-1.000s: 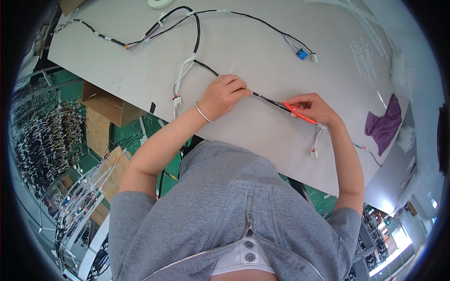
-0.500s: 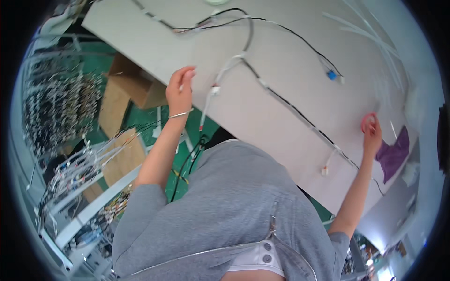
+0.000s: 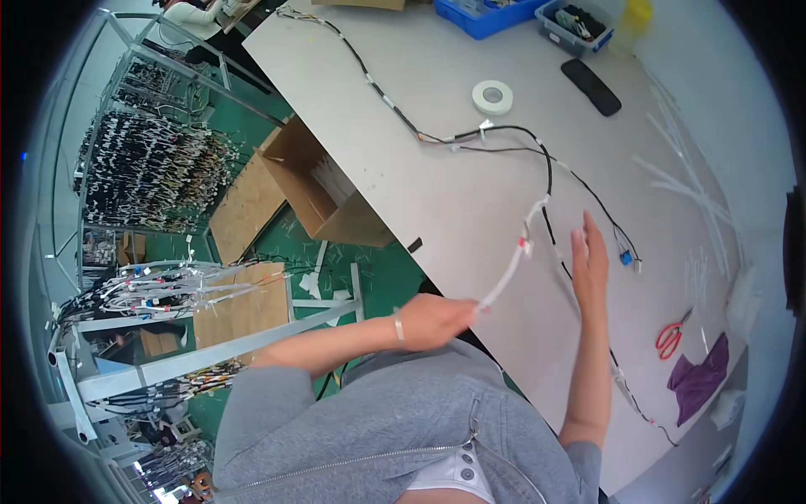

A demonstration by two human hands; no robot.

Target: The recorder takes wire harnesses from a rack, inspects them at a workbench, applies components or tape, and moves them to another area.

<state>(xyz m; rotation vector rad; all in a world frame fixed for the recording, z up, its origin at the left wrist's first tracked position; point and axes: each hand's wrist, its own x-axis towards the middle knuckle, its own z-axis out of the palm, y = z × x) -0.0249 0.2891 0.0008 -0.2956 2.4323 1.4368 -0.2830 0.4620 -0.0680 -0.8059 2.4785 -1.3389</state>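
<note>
While the end of the white-sleeved branch (image 3: 506,281) is pinched by the fingers of the left hand (image 3: 437,322), the right hand (image 3: 592,265) is held with fingers straightened and unclosed over the black wire harness (image 3: 550,172), which is laid across the grey table (image 3: 462,218). Red-handled scissors (image 3: 677,329) are placed near a purple cloth (image 3: 699,382).

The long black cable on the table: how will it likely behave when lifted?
Probably floppy: the cable lies in loose bends. The thin branch with the blue plug would likely dangle. Its length suggests the far end may drag.
</note>
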